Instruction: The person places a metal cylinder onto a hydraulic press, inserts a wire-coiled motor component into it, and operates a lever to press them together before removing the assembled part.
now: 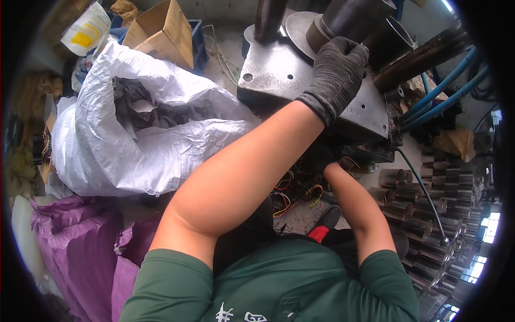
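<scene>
My left hand point(339, 72), in a dark grey knitted glove, reaches up over the metal plate point(273, 67) of a machine. Its fingers are curled closed against the lower side of a dark metal cylinder point(357, 21). Whatever they may hold is hidden. Beneath that cylinder a round metal disc point(299, 33) lies on the plate. Below the plate's front edge, my right hand point(317, 160) is in deep shadow, and its fingers cannot be made out. Near it on the floor are dark parts with red, yellow and blue wires point(283, 201).
A white woven sack point(155, 166) of grey scraps stands at left, above a purple sack point(80, 236). Behind it is a cardboard box point(163, 35). Steel columns point(270, 19) rise from the plate. Blue hoses point(445, 88) and many stacked metal cylinders point(413, 209) are at right.
</scene>
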A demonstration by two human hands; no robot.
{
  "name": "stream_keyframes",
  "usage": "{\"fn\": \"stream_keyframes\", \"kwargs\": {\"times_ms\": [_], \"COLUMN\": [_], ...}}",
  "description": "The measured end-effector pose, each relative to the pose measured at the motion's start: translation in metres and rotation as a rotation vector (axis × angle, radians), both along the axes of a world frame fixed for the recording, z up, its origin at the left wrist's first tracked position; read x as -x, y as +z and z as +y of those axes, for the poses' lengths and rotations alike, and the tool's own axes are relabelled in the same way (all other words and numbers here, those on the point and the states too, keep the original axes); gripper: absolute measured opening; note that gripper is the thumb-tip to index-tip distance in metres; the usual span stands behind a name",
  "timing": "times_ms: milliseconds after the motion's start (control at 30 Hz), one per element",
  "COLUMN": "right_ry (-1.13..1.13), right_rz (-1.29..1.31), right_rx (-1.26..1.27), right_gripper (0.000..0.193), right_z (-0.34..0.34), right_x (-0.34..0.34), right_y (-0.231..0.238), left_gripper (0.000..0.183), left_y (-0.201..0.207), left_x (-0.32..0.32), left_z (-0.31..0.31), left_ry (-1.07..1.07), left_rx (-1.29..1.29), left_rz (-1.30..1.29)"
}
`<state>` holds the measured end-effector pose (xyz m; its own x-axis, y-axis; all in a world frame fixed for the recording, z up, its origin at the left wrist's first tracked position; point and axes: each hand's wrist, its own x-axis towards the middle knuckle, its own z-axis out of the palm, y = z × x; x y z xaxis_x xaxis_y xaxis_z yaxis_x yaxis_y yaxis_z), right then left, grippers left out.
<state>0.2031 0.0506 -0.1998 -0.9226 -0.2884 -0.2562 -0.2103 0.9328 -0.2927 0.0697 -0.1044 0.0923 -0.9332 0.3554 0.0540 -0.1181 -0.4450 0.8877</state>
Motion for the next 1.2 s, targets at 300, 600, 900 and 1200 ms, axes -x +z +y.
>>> {"fn": "stream_keyframes", "kwargs": {"times_ms": [300, 600, 900, 1200], "right_ry": [-0.155, -0.646, -0.765, -0.927], "right_rz": [0.012, -0.204, 0.238, 0.361], "right_rx": [-0.064, 0.415, 1.658, 1.812], "right_gripper": [0.070, 0.052, 0.065, 0.044], "right_z": [-0.003, 0.055, 0.052, 0.049], "right_x": [-0.004, -0.060, -0.091, -0.090], "right_y": [0.015, 0.162, 0.273, 0.269], "left_gripper": [0.029, 0.030, 0.030, 0.042], "left_y": [-0.001, -0.010, -0.035, -0.051], "left_x": [-0.011, -0.026, -0.059, -0.128], "left_z": [0.008, 0.007, 0.014, 0.027], "left_ry": [-0.048, -0.142, -0.102, -0.389], "left_rx": [0.067, 0.162, 0.170, 0.073], "left_rz": [0.052, 0.156, 0.099, 0.007]}}
